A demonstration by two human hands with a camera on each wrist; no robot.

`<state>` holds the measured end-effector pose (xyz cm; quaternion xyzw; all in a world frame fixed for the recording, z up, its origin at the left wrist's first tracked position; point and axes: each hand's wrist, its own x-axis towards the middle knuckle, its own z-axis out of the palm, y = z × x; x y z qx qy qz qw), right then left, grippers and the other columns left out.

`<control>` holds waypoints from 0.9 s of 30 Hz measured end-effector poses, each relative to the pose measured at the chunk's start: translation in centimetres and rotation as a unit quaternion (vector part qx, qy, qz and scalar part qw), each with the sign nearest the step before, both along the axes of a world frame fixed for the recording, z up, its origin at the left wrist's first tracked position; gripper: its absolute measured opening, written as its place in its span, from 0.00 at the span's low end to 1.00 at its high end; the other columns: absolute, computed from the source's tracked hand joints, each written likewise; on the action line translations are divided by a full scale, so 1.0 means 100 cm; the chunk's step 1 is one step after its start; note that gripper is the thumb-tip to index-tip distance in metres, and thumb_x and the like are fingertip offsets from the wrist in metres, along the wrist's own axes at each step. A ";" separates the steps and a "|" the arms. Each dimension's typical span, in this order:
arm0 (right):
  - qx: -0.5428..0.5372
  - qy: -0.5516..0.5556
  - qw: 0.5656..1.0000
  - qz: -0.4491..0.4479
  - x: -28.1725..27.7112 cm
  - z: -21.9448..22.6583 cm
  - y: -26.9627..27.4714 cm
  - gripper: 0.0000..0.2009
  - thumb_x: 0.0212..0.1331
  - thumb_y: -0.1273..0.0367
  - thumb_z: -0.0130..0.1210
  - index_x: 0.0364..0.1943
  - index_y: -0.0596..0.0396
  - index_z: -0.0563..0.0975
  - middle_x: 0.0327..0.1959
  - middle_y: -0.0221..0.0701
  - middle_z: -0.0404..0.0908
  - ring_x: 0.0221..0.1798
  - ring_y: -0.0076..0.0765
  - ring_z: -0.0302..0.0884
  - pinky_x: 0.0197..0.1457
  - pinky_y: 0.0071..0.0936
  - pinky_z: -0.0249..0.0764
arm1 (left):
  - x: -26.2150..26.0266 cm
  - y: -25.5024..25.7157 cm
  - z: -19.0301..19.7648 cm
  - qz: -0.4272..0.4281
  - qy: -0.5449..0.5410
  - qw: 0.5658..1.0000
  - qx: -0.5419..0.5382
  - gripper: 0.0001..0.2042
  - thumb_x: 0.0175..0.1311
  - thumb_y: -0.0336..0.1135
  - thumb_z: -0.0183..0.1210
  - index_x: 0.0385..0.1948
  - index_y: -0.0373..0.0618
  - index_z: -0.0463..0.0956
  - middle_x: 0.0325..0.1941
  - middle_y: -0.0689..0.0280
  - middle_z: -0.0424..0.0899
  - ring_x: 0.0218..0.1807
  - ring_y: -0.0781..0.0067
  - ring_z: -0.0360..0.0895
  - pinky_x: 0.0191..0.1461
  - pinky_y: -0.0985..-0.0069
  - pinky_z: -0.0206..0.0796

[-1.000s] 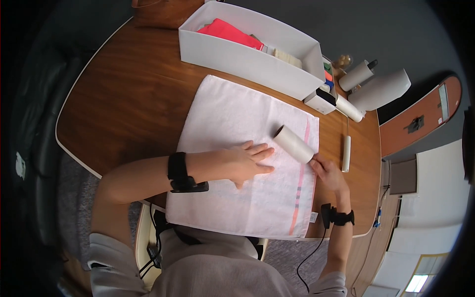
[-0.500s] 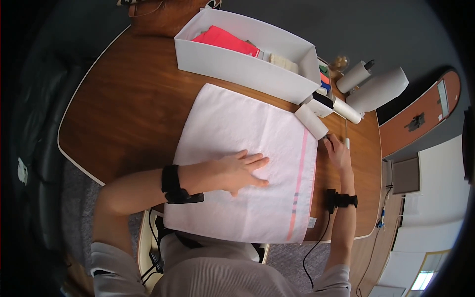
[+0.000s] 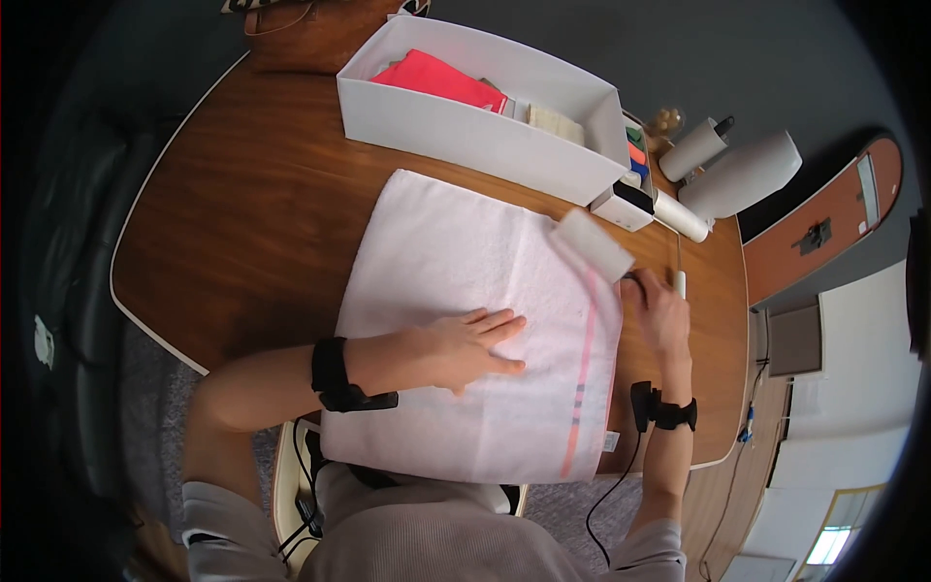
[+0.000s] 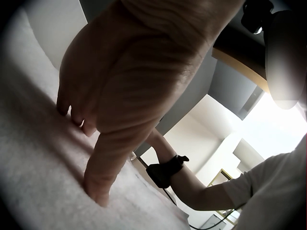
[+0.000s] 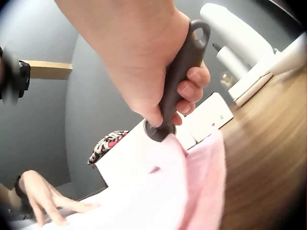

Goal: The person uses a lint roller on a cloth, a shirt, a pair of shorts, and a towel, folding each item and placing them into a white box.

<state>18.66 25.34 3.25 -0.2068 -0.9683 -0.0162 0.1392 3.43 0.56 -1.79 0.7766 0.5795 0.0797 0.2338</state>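
A pale pink towel (image 3: 427,252) with a pink and orange stripe along its right side lies spread on the wooden table. My left hand (image 3: 470,349) rests on its middle, fingers spread; in the left wrist view the thumb (image 4: 100,187) presses into the pile. My right hand (image 3: 664,315) grips the dark grey handle (image 5: 177,76) of a lint roller (image 3: 593,246). Its white roll, blurred in the head view, is over the towel's far right corner. In the right wrist view the towel's pink edge (image 5: 206,177) rises close to the roller's head.
Behind the towel stands a long white bin (image 3: 475,126) with folded cloths inside, a small box (image 3: 623,206) beside it. White rolls (image 3: 681,215) and a white-handled tool (image 3: 680,282) lie at the right. A brown leather bag (image 3: 315,34) sits at the back left.
The lint roller has gone from the towel's right middle to its far right corner, then slightly back left. My left hand stays on the towel.
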 end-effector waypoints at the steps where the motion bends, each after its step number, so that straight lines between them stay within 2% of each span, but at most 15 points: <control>1: 0.032 0.010 0.999 -0.037 0.004 0.002 0.009 0.08 0.55 0.63 0.49 0.30 0.52 0.73 0.23 0.40 0.76 0.25 0.50 0.73 0.26 0.40 0.68 | 0.000 0.000 -0.001 0.000 -0.002 1.000 0.000 0.38 0.36 0.33 0.67 0.57 0.59 0.61 0.68 0.50 0.41 0.70 0.55 0.37 0.69 0.65 0.39; 3: 0.093 0.031 0.989 -0.111 0.014 0.006 0.021 0.08 0.56 0.63 0.49 0.30 0.53 0.72 0.22 0.41 0.76 0.25 0.50 0.74 0.25 0.40 0.68 | 0.000 -0.001 -0.001 0.001 -0.006 1.000 0.000 0.38 0.36 0.33 0.66 0.57 0.59 0.62 0.68 0.51 0.41 0.70 0.55 0.37 0.69 0.65 0.39; 6: 0.062 0.069 0.988 -0.127 0.026 0.012 0.021 0.08 0.56 0.63 0.49 0.31 0.53 0.73 0.22 0.41 0.76 0.25 0.49 0.74 0.25 0.40 0.68 | 0.001 0.000 -0.002 0.009 -0.012 1.000 -0.002 0.37 0.36 0.33 0.66 0.57 0.59 0.62 0.68 0.51 0.41 0.70 0.55 0.37 0.69 0.65 0.38; 7: 0.014 0.040 0.988 -0.151 0.027 0.008 0.018 0.08 0.56 0.65 0.50 0.33 0.54 0.73 0.22 0.41 0.76 0.24 0.49 0.74 0.25 0.40 0.68 | 0.001 0.000 -0.002 0.012 -0.010 1.000 -0.001 0.37 0.36 0.33 0.66 0.57 0.59 0.62 0.68 0.51 0.41 0.70 0.55 0.37 0.69 0.65 0.38; 9: -0.114 0.030 0.993 0.014 0.024 0.001 -0.002 0.09 0.55 0.64 0.50 0.34 0.54 0.73 0.22 0.42 0.76 0.24 0.51 0.73 0.26 0.41 0.68 | 0.003 0.000 -0.001 0.017 -0.008 1.000 0.000 0.37 0.37 0.33 0.66 0.57 0.60 0.62 0.68 0.52 0.41 0.70 0.55 0.36 0.69 0.65 0.38; 10: -0.178 0.025 0.979 0.097 0.019 -0.003 -0.014 0.09 0.55 0.64 0.50 0.35 0.54 0.74 0.22 0.42 0.76 0.24 0.51 0.73 0.26 0.41 0.68 | 0.004 0.000 -0.002 0.018 -0.009 1.000 0.003 0.37 0.36 0.33 0.66 0.57 0.60 0.62 0.68 0.52 0.41 0.70 0.56 0.36 0.69 0.65 0.38; 13: -0.206 -0.056 0.967 0.137 0.000 -0.012 -0.039 0.10 0.55 0.63 0.50 0.33 0.54 0.73 0.22 0.44 0.75 0.24 0.53 0.72 0.27 0.42 0.68 | 0.003 -0.002 -0.002 0.020 -0.008 1.000 0.005 0.38 0.36 0.33 0.66 0.57 0.60 0.61 0.68 0.52 0.41 0.70 0.56 0.36 0.69 0.65 0.38; 19: -0.056 -0.032 0.998 -0.011 -0.028 -0.030 0.002 0.10 0.57 0.62 0.47 0.33 0.53 0.72 0.21 0.44 0.75 0.25 0.53 0.73 0.27 0.43 0.68 | 0.002 0.001 0.006 0.008 -0.003 1.000 -0.012 0.38 0.36 0.32 0.66 0.57 0.60 0.61 0.68 0.52 0.41 0.70 0.56 0.36 0.69 0.66 0.38; 21: -0.027 -0.005 1.000 -0.012 -0.031 -0.027 0.011 0.10 0.57 0.62 0.46 0.34 0.54 0.71 0.21 0.44 0.75 0.25 0.53 0.73 0.27 0.43 0.67 | 0.001 0.001 0.003 0.008 -0.007 1.000 -0.010 0.38 0.35 0.32 0.66 0.57 0.59 0.61 0.68 0.52 0.41 0.70 0.56 0.36 0.69 0.66 0.38; 24: -0.140 0.012 0.990 -0.013 -0.021 -0.016 -0.002 0.10 0.58 0.63 0.46 0.35 0.55 0.71 0.23 0.44 0.75 0.25 0.53 0.73 0.28 0.42 0.67 | 0.000 0.000 -0.001 0.006 -0.015 1.000 -0.003 0.38 0.35 0.32 0.67 0.57 0.59 0.61 0.68 0.52 0.41 0.70 0.56 0.37 0.69 0.66 0.38; 27: -0.267 -0.041 0.957 0.104 -0.004 0.000 -0.024 0.11 0.57 0.62 0.47 0.37 0.54 0.72 0.23 0.45 0.75 0.27 0.55 0.72 0.29 0.43 0.67 | 0.000 0.001 -0.003 0.007 -0.019 1.000 -0.003 0.38 0.36 0.32 0.67 0.57 0.59 0.61 0.68 0.52 0.41 0.70 0.56 0.37 0.69 0.65 0.39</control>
